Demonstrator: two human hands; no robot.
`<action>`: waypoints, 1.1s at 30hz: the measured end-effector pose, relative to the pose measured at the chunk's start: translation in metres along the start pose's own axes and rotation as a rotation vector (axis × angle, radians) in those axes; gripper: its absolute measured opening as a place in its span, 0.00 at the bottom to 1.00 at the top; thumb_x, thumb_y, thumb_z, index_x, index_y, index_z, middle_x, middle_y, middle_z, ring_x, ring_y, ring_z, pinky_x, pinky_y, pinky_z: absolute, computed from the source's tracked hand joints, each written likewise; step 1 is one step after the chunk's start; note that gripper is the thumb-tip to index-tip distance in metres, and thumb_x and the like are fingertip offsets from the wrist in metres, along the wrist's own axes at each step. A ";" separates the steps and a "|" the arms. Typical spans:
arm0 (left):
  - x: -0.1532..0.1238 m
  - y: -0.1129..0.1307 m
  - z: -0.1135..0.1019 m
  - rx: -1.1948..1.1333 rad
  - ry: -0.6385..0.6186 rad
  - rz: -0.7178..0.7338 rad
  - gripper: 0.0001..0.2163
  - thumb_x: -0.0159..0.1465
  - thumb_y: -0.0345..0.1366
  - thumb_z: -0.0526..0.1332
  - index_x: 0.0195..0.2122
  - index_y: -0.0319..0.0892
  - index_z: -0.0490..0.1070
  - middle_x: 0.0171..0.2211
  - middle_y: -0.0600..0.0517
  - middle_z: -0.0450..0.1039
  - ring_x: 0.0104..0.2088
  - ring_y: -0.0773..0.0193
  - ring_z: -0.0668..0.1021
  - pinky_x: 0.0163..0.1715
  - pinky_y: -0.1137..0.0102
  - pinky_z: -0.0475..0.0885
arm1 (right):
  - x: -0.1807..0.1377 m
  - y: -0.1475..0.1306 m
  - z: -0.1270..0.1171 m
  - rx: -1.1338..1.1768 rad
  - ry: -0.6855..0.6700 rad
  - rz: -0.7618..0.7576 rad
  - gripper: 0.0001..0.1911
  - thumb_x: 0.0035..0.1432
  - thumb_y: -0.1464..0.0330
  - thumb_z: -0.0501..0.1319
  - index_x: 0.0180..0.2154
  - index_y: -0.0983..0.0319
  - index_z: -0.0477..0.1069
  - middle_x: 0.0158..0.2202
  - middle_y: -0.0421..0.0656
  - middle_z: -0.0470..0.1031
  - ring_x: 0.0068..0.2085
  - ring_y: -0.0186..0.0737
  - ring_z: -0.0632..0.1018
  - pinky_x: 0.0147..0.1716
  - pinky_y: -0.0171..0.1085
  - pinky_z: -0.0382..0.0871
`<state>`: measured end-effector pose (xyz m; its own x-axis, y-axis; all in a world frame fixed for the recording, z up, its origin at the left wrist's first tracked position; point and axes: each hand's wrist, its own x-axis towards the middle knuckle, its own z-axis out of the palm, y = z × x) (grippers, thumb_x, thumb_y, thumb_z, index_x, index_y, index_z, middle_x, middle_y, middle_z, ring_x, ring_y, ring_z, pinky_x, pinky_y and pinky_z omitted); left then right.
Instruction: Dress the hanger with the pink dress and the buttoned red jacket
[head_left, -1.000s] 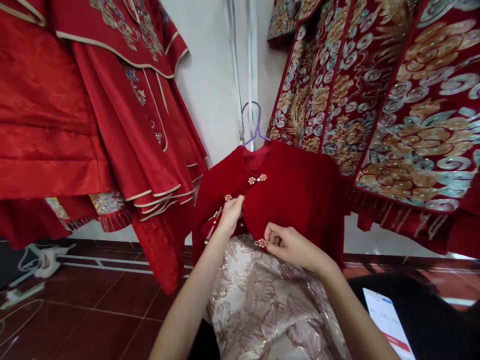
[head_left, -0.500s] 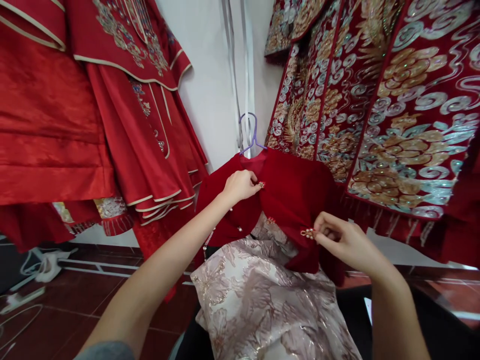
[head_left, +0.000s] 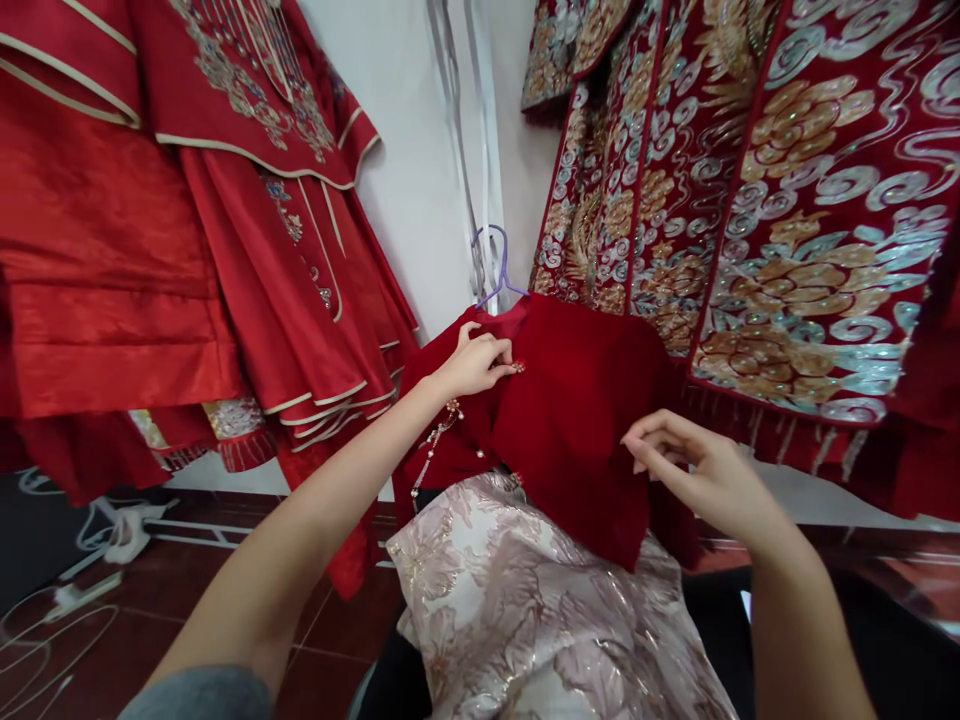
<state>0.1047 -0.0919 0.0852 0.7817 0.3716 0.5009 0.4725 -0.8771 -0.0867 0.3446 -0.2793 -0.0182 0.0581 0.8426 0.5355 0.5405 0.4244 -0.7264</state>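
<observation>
A short red velvet jacket hangs on a purple hanger in front of me. My left hand pinches its front edge below the neckline, where a small beaded clasp shows at my fingertips. My right hand is over the right side of the jacket, fingers curled and thumb near the index finger, with nothing visible in them. Beaded strands dangle from the jacket's left side. Below it spreads a pale pink-and-gold floral brocade skirt.
Red embroidered garments hang on the left. Heavily sequinned dark red ones hang on the right. White straps run down the wall. Cables and a white rack foot are on the tiled floor at left.
My right hand has let go of the jacket's front panel with its ornate clasp. That panel has swung left, over the opening. My left hand stays at the upper edge.
</observation>
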 end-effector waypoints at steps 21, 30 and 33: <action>0.000 -0.007 -0.018 -0.049 -0.107 -0.014 0.05 0.55 0.38 0.61 0.28 0.43 0.70 0.29 0.48 0.75 0.39 0.55 0.78 0.61 0.59 0.46 | 0.101 -0.053 0.131 0.281 0.364 -0.268 0.30 0.62 0.51 0.52 0.58 0.62 0.53 0.61 0.55 0.58 0.62 0.43 0.63 0.61 0.44 0.59; -0.031 -0.018 -0.001 -0.427 0.037 -0.360 0.19 0.43 0.21 0.63 0.07 0.46 0.56 0.06 0.60 0.49 0.27 0.61 0.75 0.59 0.62 0.53 | 0.112 -0.051 0.180 -0.001 0.082 -0.061 0.47 0.60 0.44 0.46 0.67 0.69 0.37 0.69 0.59 0.28 0.68 0.61 0.35 0.63 0.63 0.39; -0.045 -0.028 0.004 -0.465 0.127 -0.405 0.22 0.42 0.23 0.65 0.05 0.46 0.51 0.06 0.58 0.49 0.30 0.58 0.76 0.59 0.61 0.55 | 0.104 -0.038 0.183 -0.191 0.137 -0.050 0.48 0.60 0.45 0.47 0.68 0.67 0.32 0.69 0.59 0.22 0.67 0.69 0.36 0.58 0.69 0.41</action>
<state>0.0573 -0.0827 0.0618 0.5098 0.6883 0.5161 0.4727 -0.7254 0.5004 0.1767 -0.1469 -0.0134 0.1337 0.7633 0.6320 0.6940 0.3832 -0.6096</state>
